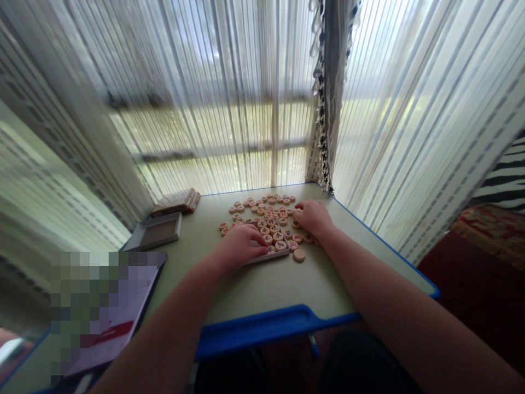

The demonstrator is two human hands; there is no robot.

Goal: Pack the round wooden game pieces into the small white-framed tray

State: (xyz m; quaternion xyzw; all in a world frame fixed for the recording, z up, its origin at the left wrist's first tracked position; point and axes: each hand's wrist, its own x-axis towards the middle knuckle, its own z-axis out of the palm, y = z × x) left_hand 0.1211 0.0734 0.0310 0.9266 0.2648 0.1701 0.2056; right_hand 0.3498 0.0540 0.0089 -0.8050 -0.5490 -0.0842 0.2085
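Several round wooden game discs [268,210] with dark or red marks lie scattered on the pale green table [262,284]. My left hand [240,246] rests curled over the near left of the pile, its fingertips on discs beside a small flat tray [268,256]. My right hand [314,217] lies on the right side of the pile, fingers bent over discs there. One disc [299,255] sits apart at the near edge of the pile. What either hand grips, if anything, is hidden under the fingers.
A wooden box [176,202] and a grey lid [155,232] lie at the table's far left. A dark folder with papers [135,295] sits near left. The table has a blue rim [262,328]. Sheer curtains [229,98] hang behind.
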